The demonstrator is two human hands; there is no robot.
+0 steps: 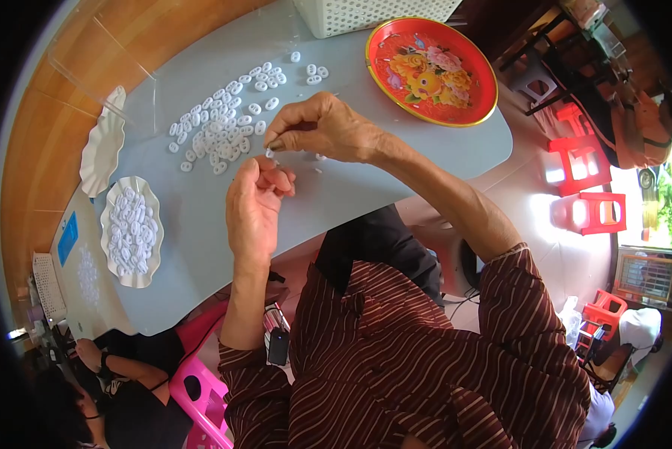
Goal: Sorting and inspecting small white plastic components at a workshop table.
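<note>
I see small white plastic rings (pixel 224 127), smooth and faintly glossy, lying on a matt grey table (pixel 396 161). Far right, the round red tray (pixel 431 71) looks lacquered and shiny, gold-rimmed. At left, two scalloped white dishes (pixel 132 232) look like thin plastic. The far basket (pixel 366 13) is perforated white plastic; my sleeve (pixel 530 322) is striped cloth.

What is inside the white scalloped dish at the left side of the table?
The scalloped dish is heaped with small white rings. The pile covers the dish's bottom, so anything beneath cannot be seen.
</note>
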